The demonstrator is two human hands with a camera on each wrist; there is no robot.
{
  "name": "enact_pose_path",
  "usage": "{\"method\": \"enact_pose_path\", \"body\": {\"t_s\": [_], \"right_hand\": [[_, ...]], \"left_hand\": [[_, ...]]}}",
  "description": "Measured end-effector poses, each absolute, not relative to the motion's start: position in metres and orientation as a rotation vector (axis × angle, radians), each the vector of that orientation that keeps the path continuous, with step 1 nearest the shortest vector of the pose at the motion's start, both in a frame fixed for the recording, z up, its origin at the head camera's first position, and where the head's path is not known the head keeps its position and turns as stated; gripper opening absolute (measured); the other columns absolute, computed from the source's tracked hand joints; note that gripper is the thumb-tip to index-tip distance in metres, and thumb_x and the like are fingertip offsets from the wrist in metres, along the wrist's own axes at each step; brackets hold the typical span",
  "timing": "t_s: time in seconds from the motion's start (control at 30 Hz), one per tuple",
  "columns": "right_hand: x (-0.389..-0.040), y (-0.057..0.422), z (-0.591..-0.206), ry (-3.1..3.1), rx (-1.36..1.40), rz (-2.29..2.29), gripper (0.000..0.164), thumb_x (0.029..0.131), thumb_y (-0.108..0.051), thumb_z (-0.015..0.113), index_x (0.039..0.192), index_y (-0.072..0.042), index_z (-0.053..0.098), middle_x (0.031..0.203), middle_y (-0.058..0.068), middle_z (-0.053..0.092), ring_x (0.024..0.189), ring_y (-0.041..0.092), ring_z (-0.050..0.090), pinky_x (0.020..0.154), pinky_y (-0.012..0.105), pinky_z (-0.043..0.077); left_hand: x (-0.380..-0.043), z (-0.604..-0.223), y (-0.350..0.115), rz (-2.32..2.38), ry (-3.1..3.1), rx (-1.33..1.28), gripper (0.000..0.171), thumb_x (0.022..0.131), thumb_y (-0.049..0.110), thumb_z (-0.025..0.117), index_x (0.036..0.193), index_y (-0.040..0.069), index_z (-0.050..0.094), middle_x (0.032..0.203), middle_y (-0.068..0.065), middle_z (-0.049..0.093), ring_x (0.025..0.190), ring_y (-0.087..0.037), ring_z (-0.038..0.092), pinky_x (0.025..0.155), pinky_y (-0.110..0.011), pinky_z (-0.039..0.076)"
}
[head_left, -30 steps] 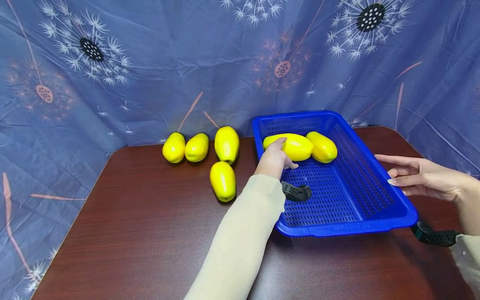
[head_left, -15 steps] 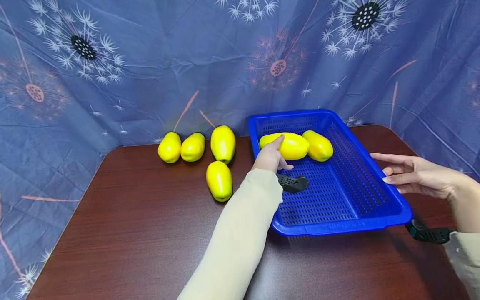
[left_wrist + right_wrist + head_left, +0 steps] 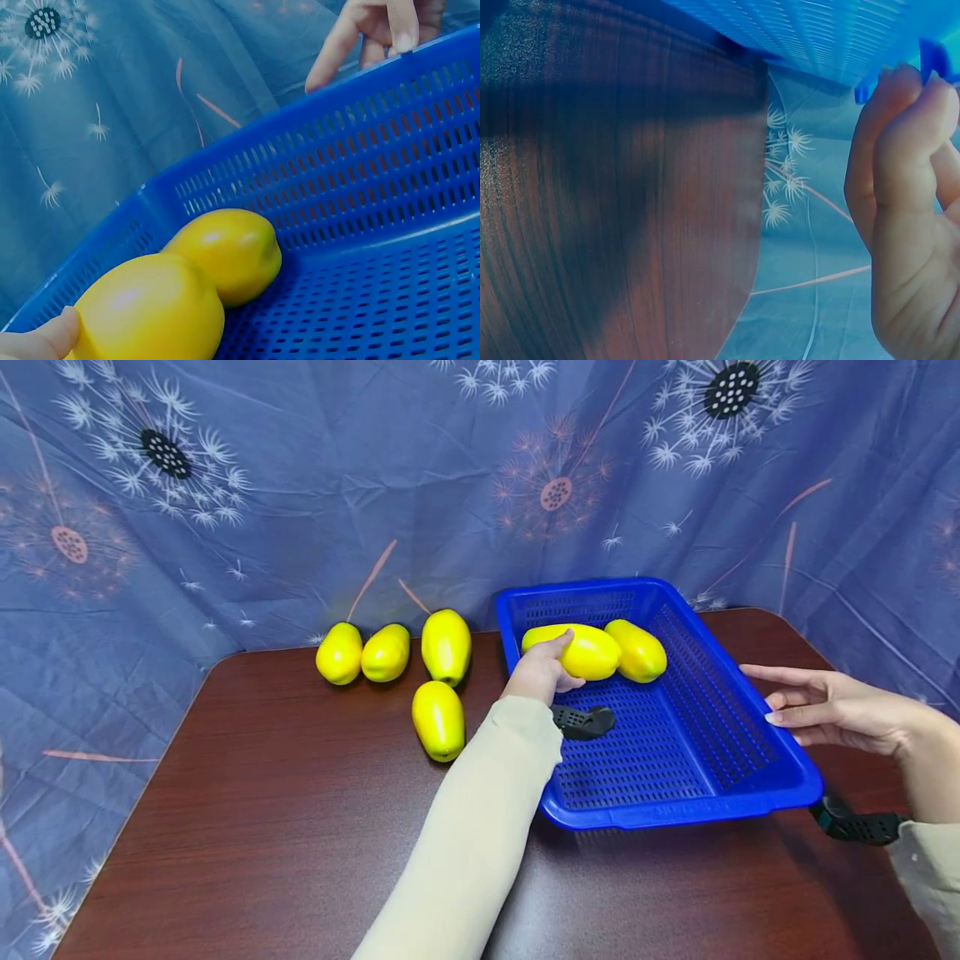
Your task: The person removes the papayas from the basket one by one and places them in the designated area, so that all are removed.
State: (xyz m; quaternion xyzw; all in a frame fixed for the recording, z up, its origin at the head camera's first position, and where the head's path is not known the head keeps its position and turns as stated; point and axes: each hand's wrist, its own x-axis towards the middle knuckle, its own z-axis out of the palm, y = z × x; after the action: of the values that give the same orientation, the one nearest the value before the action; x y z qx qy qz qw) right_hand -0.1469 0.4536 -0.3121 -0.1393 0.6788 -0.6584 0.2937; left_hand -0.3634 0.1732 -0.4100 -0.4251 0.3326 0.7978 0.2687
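head view: desk (image 3: pixel 300 827) of dark red-brown wood grain, far corners rounded, pale glare near me. blue cloth (image 3: pixel 375 460) hangs behind, creased, printed with white and pink dandelions. blue basket (image 3: pixel 675 812) on the desk's right half, shadow under its near rim. inside, at the far end, two yellow fruits touch. of the hands, the left hand (image 3: pixel 542 675) has its digits around the left fruit (image 3: pixel 596 653), gripping it; the right hand (image 3: pixel 847 706) pinches the basket's right rim, fingers part-bent. four loose fruits (image 3: pixel 438 721) sit on the desk, left of the basket.

left wrist view: one digit against the gripped fruit, the second fruit (image 3: pixel 232 251) just behind; cloth beyond the slotted wall.

right wrist view: desk streaked with shadow, its edge meeting the cloth; curled fingers (image 3: pixel 904 172) at the blue rim.
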Motion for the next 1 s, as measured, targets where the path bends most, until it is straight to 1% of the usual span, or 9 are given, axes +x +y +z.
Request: {"method": "enact_pose_path", "body": {"t_s": [0.07, 0.23, 0.3, 0.47, 0.5, 0.63, 0.7, 0.83, 1.0], "right_hand": [[-0.147, 0.455, -0.312, 1.808, -0.375, -1.754, 0.064, 0.095, 0.013, 0.034, 0.139, -0.034, 0.041, 0.101, 0.004, 0.063, 0.09, 0.025, 0.066, 0.077, 0.044, 0.053], [-0.148, 0.455, -0.313, 1.813, -0.385, -1.749, 0.065, 0.095, 0.013, 0.034, 0.139, -0.034, 0.041, 0.102, 0.005, 0.064, 0.091, 0.026, 0.066, 0.077, 0.045, 0.053], [-0.148, 0.455, -0.313, 1.818, -0.384, -1.744, 0.065, 0.095, 0.013, 0.034, 0.138, -0.035, 0.041, 0.102, 0.006, 0.064, 0.091, 0.026, 0.066, 0.077, 0.045, 0.053], [-0.147, 0.456, -0.313, 1.817, -0.372, -1.747, 0.065, 0.095, 0.013, 0.034, 0.138, -0.035, 0.041, 0.102, 0.006, 0.064, 0.091, 0.027, 0.066, 0.077, 0.045, 0.053], [-0.147, 0.456, -0.313, 1.818, -0.371, -1.745, 0.065, 0.095, 0.013, 0.034, 0.138, -0.035, 0.041, 0.102, 0.007, 0.064, 0.091, 0.028, 0.066, 0.077, 0.045, 0.053], [-0.147, 0.456, -0.313, 1.821, -0.37, -1.745, 0.065, 0.095, 0.013, 0.034, 0.138, -0.035, 0.041, 0.101, 0.006, 0.064, 0.091, 0.027, 0.066, 0.077, 0.045, 0.053], [-0.148, 0.456, -0.313, 1.819, -0.376, -1.75, 0.065, 0.095, 0.013, 0.033, 0.138, -0.034, 0.041, 0.1, 0.006, 0.064, 0.09, 0.027, 0.066, 0.077, 0.045, 0.053], [-0.148, 0.457, -0.314, 1.812, -0.383, -1.755, 0.065, 0.095, 0.013, 0.033, 0.139, -0.034, 0.041, 0.099, 0.004, 0.063, 0.089, 0.025, 0.066, 0.076, 0.045, 0.053], [-0.149, 0.456, -0.316, 1.8, -0.388, -1.76, 0.065, 0.095, 0.013, 0.033, 0.139, -0.034, 0.041, 0.099, 0.004, 0.063, 0.089, 0.024, 0.066, 0.076, 0.044, 0.053]], "left_hand": [[-0.36, -0.404, 0.171, 2.126, 0.917, -1.121, 0.075, 0.055, 0.017, 0.09, 0.119, 0.008, 0.051, 0.113, -0.021, 0.047, 0.109, -0.044, 0.04, 0.083, -0.066, 0.04], [-0.302, -0.335, 0.146, 2.189, 0.83, -1.122, 0.059, 0.075, 0.007, 0.078, 0.124, -0.001, 0.045, 0.126, -0.026, 0.038, 0.122, -0.04, 0.034, 0.099, -0.056, 0.034], [-0.285, -0.316, 0.138, 2.212, 0.775, -1.122, 0.054, 0.079, 0.004, 0.073, 0.122, -0.004, 0.042, 0.128, -0.027, 0.034, 0.126, -0.038, 0.031, 0.104, -0.051, 0.03], [-0.298, -0.329, 0.143, 2.177, 0.716, -1.085, 0.061, 0.074, 0.004, 0.078, 0.124, 0.002, 0.043, 0.128, -0.023, 0.036, 0.126, -0.035, 0.033, 0.103, -0.051, 0.032], [-0.312, -0.344, 0.148, 2.159, 0.718, -1.077, 0.068, 0.067, 0.002, 0.082, 0.123, 0.004, 0.044, 0.125, -0.023, 0.039, 0.122, -0.037, 0.036, 0.099, -0.055, 0.035], [-0.334, -0.367, 0.158, 2.136, 0.711, -1.012, 0.081, 0.057, 0.001, 0.087, 0.125, 0.008, 0.044, 0.119, -0.02, 0.048, 0.116, -0.041, 0.043, 0.094, -0.058, 0.038], [-0.333, -0.365, 0.159, 2.148, 0.723, -0.975, 0.08, 0.058, 0.001, 0.087, 0.125, 0.007, 0.044, 0.117, -0.02, 0.05, 0.116, -0.042, 0.045, 0.095, -0.058, 0.037], [-0.304, -0.333, 0.15, 2.206, 0.759, -0.917, 0.062, 0.073, 0.005, 0.078, 0.124, 0.001, 0.043, 0.123, -0.019, 0.048, 0.124, -0.037, 0.042, 0.103, -0.052, 0.032], [-0.28, -0.308, 0.135, 2.265, 0.812, -0.802, 0.056, 0.075, 0.002, 0.075, 0.123, -0.003, 0.045, 0.126, -0.021, 0.047, 0.124, -0.039, 0.042, 0.101, -0.054, 0.032]]}}
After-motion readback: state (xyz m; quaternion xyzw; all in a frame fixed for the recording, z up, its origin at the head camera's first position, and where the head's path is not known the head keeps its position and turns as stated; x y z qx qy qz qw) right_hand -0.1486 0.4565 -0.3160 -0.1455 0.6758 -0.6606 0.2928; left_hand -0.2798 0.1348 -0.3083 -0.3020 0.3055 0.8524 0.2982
